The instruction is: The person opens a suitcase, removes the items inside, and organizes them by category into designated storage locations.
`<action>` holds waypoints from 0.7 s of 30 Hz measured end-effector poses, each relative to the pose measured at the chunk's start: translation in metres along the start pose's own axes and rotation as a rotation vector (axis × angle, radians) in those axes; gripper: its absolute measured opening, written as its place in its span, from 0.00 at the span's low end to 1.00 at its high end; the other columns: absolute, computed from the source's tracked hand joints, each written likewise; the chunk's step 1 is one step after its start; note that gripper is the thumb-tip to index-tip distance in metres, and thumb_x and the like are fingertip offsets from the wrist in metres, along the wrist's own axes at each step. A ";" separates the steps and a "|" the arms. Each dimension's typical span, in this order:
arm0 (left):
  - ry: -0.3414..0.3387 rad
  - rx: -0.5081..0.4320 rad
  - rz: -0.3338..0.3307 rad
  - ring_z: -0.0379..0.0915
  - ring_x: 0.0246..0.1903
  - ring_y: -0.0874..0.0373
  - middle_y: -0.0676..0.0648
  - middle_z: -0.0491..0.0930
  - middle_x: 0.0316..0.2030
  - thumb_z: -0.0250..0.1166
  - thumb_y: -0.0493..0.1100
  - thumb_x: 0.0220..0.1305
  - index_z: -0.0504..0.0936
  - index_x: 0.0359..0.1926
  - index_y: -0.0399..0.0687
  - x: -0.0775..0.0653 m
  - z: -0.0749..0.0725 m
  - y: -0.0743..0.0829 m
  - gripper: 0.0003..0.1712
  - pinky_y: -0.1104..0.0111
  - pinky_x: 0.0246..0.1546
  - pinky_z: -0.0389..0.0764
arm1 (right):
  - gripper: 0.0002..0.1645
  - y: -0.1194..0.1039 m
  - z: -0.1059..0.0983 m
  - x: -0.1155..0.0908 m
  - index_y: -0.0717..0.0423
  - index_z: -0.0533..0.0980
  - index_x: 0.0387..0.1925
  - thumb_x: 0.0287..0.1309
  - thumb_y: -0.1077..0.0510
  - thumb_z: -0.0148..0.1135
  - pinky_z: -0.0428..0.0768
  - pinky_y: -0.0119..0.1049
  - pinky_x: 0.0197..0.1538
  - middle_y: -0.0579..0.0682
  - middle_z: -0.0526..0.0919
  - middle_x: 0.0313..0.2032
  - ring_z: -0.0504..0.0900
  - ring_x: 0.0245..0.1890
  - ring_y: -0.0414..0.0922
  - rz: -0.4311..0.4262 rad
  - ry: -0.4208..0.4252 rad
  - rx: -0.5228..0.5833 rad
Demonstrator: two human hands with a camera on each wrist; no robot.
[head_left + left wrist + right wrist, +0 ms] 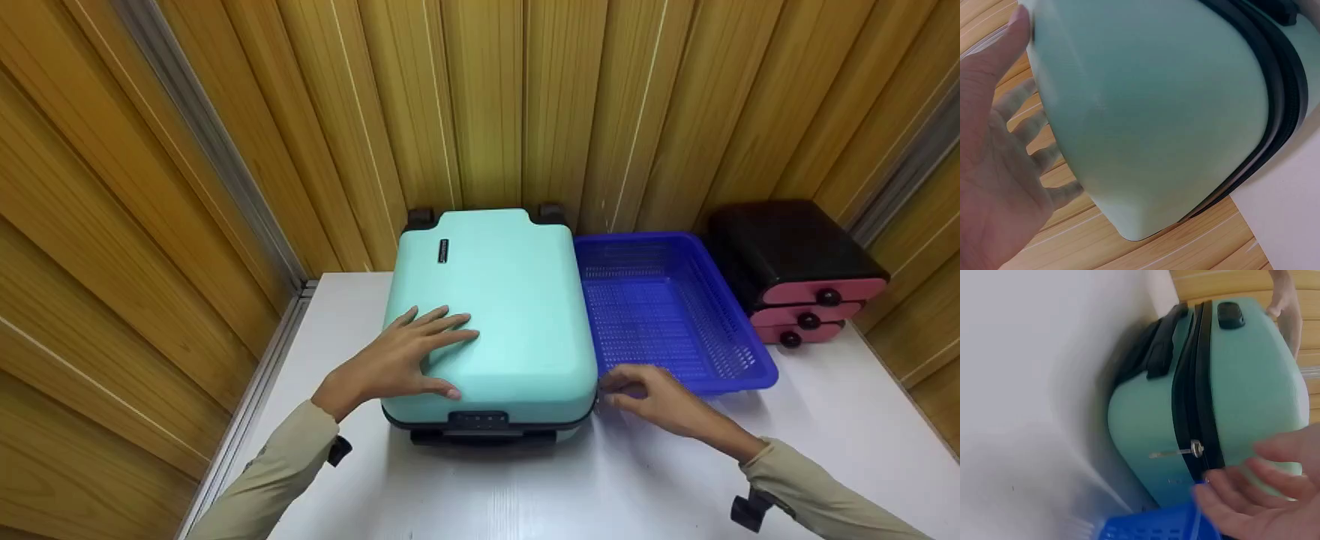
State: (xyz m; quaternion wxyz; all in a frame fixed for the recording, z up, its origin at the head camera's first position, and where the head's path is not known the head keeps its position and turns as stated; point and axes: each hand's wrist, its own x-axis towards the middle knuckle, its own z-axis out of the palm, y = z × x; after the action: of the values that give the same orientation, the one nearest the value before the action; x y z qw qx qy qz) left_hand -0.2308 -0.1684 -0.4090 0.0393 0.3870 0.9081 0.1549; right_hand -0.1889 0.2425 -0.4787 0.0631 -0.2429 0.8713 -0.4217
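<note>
Hands [409, 356] [652, 401] at suitcase [510, 300], left splayed

In the right wrist view, the right edge cuts off the blurred bare right hand [1275, 517], the bottom edge the blue perforated plastic basket [1154, 523]; the head view's central black rectangular badge [443, 250] is unreadably small.

One mint suitcase [510, 300]; two hands, the left hand [409, 356] on it and the right hand [656, 397] at its right side; on it one label [443, 251], one lock [478, 420], one black handle [1163, 346] and one plainly visible metal zip pull [1197, 449]; at its far end two dark wheels [420, 218]; to its right one blue basket [735, 381]; farther right of it one drawer unit [795, 240] with three pink drawers [793, 290] and three black knobs [828, 298]; beneath it one white table [480, 499].
</note>
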 end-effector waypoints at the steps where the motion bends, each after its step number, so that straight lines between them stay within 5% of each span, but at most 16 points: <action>1: -0.011 -0.003 -0.004 0.46 0.82 0.44 0.51 0.59 0.81 0.74 0.68 0.58 0.66 0.80 0.63 0.000 -0.001 0.001 0.52 0.37 0.79 0.44 | 0.12 0.002 0.004 -0.001 0.68 0.83 0.49 0.69 0.64 0.66 0.86 0.46 0.53 0.62 0.88 0.47 0.87 0.49 0.59 0.004 -0.023 -0.005; 6: -0.041 0.003 -0.015 0.44 0.82 0.42 0.50 0.57 0.81 0.78 0.67 0.53 0.65 0.80 0.63 -0.001 -0.002 0.005 0.56 0.34 0.77 0.42 | 0.19 0.015 0.028 -0.007 0.78 0.78 0.53 0.63 0.70 0.66 0.89 0.42 0.44 0.72 0.85 0.48 0.88 0.46 0.65 0.084 -0.058 0.068; 11: -0.035 0.011 -0.023 0.45 0.82 0.42 0.50 0.58 0.81 0.78 0.67 0.52 0.65 0.80 0.63 -0.001 -0.001 0.005 0.57 0.33 0.77 0.43 | 0.19 0.031 0.051 -0.006 0.81 0.76 0.54 0.67 0.70 0.64 0.90 0.42 0.41 0.75 0.84 0.47 0.88 0.44 0.66 0.175 0.048 0.351; 15: -0.033 0.009 -0.022 0.45 0.82 0.41 0.50 0.58 0.81 0.78 0.67 0.52 0.65 0.80 0.63 -0.001 -0.001 0.005 0.57 0.32 0.77 0.43 | 0.15 0.038 0.058 -0.007 0.80 0.78 0.50 0.69 0.69 0.63 0.90 0.44 0.41 0.73 0.86 0.44 0.91 0.41 0.57 0.187 0.117 0.454; 21: -0.018 0.013 -0.021 0.46 0.82 0.41 0.51 0.59 0.81 0.78 0.67 0.52 0.66 0.79 0.63 0.001 0.000 0.006 0.56 0.32 0.76 0.44 | 0.17 0.039 0.044 -0.010 0.85 0.76 0.51 0.70 0.69 0.61 0.90 0.46 0.40 0.76 0.85 0.40 0.91 0.37 0.50 0.139 -0.022 0.514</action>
State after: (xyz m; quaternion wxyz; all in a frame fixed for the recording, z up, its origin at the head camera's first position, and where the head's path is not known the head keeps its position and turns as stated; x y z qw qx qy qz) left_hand -0.2272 -0.1640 -0.4070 0.0464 0.3792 0.9127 0.1450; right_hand -0.1801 0.2367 -0.5373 0.1613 -0.1631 0.7494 -0.6211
